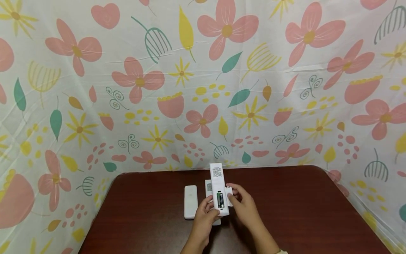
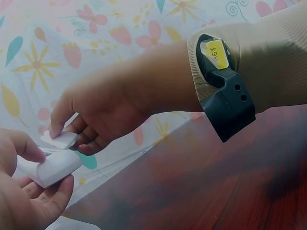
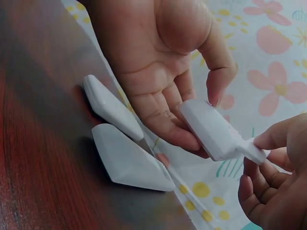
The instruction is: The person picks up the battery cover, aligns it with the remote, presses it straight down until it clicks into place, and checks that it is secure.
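Observation:
My left hand point(image 1: 204, 217) grips a white remote control point(image 1: 217, 181), its back turned up and a printed label near the far end. Inside its uncovered battery compartment point(image 1: 220, 199), dark and green batteries show. Beside the remote's right edge, my right hand point(image 1: 245, 206) pinches a small white battery cover point(image 1: 229, 197) between thumb and fingers. The left wrist view shows the cover point(image 2: 61, 140) just past the end of the remote point(image 2: 53, 167). In the right wrist view the cover point(image 3: 254, 151) overlaps the corner of the remote point(image 3: 208, 129).
A white remote control point(image 1: 190, 202) lies on the dark red-brown table point(image 1: 146, 211) left of the hands. Another white remote point(image 1: 208, 186) lies partly hidden beneath the held one. A flower-patterned cloth point(image 1: 203, 88) hangs behind the table's far edge and along its sides.

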Action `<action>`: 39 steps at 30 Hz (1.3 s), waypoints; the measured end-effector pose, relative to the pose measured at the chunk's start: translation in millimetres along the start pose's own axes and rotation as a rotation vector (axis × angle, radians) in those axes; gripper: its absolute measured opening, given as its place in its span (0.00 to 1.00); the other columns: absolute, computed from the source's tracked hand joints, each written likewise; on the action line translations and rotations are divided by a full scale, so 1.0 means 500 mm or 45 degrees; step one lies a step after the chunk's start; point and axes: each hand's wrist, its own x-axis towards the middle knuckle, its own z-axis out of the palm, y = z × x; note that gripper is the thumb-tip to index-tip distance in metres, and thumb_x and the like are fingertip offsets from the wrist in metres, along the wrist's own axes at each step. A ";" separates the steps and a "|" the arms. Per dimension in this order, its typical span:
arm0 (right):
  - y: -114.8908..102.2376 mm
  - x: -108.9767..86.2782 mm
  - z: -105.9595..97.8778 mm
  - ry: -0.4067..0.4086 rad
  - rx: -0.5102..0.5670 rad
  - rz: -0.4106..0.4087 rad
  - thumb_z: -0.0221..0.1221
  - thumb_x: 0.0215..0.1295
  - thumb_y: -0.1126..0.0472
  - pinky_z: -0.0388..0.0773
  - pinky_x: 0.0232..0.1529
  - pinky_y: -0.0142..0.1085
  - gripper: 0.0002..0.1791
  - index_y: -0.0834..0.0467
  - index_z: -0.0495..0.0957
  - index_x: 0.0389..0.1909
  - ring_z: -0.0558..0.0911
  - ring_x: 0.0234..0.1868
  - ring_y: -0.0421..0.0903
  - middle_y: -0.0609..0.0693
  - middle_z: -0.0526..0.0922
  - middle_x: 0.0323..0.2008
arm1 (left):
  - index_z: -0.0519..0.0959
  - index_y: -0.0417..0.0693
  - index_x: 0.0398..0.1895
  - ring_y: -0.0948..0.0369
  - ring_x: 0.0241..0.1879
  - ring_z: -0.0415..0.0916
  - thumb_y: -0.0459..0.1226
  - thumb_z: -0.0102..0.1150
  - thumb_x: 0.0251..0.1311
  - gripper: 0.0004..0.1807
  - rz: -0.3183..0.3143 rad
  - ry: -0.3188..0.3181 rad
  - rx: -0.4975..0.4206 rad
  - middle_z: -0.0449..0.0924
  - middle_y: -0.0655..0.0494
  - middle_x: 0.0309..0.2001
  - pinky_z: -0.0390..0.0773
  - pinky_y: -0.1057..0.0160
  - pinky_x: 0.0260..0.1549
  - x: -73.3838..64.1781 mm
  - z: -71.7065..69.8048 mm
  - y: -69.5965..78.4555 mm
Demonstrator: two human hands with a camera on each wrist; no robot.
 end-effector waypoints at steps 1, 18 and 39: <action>-0.001 0.000 0.000 0.001 0.009 0.004 0.60 0.69 0.67 0.76 0.36 0.30 0.18 0.55 0.80 0.58 0.78 0.35 0.40 0.53 0.83 0.37 | 0.61 0.34 0.73 0.58 0.48 0.81 0.26 0.53 0.56 0.37 0.001 -0.002 0.002 0.78 0.40 0.60 0.82 0.63 0.45 0.000 0.000 0.000; -0.016 0.005 0.013 -0.045 0.131 0.035 0.63 0.67 0.63 0.75 0.39 0.31 0.14 0.54 0.83 0.53 0.79 0.35 0.41 0.53 0.85 0.35 | 0.62 0.33 0.72 0.59 0.46 0.81 0.28 0.55 0.56 0.37 0.002 -0.006 0.022 0.78 0.41 0.59 0.82 0.64 0.44 0.002 0.002 -0.002; -0.013 0.001 0.014 -0.121 0.245 0.074 0.64 0.66 0.65 0.73 0.32 0.29 0.13 0.58 0.83 0.51 0.76 0.32 0.40 0.57 0.83 0.33 | 0.62 0.32 0.72 0.60 0.46 0.81 0.29 0.55 0.56 0.37 -0.014 0.003 0.030 0.79 0.43 0.57 0.82 0.64 0.43 0.007 0.001 -0.009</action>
